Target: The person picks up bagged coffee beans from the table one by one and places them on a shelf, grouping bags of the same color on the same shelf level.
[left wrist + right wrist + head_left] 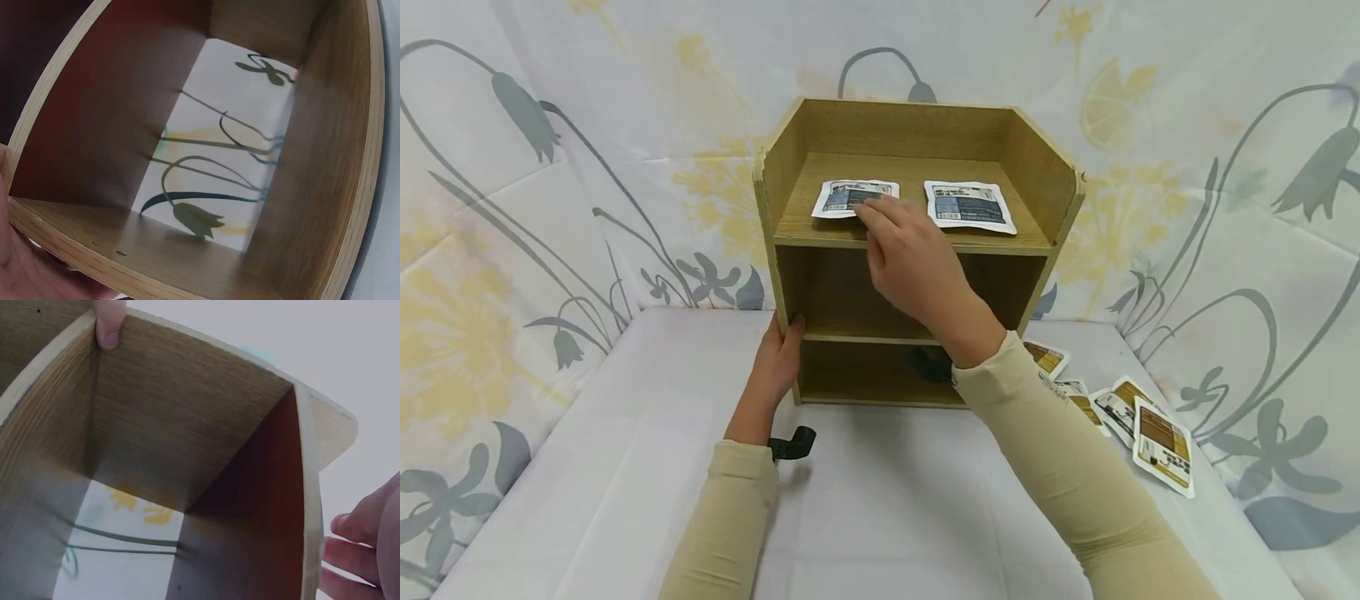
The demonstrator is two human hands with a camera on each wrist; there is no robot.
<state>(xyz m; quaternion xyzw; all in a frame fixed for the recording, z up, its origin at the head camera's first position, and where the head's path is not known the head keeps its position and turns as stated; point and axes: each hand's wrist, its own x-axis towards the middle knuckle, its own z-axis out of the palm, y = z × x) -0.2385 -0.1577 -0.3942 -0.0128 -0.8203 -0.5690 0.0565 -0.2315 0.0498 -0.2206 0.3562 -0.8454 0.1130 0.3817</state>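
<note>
In the head view, the left hand (777, 360) grips the side panel of the light-brown wooden three-tier shelf unit (902, 131) at the centre, thumb over its front edge, while the right hand (916, 260), fingers fairly straight, touches a flat white-and-blue packet (841, 198) on the top tier, left of a matching white-and-blue packet (970, 206); white-and-brown packets (1165, 442) lie at right. The left wrist view shows the left hand at lower left against the panel. In the right wrist view, the right hand's fingers extend at lower right, tips partly hidden.
</note>
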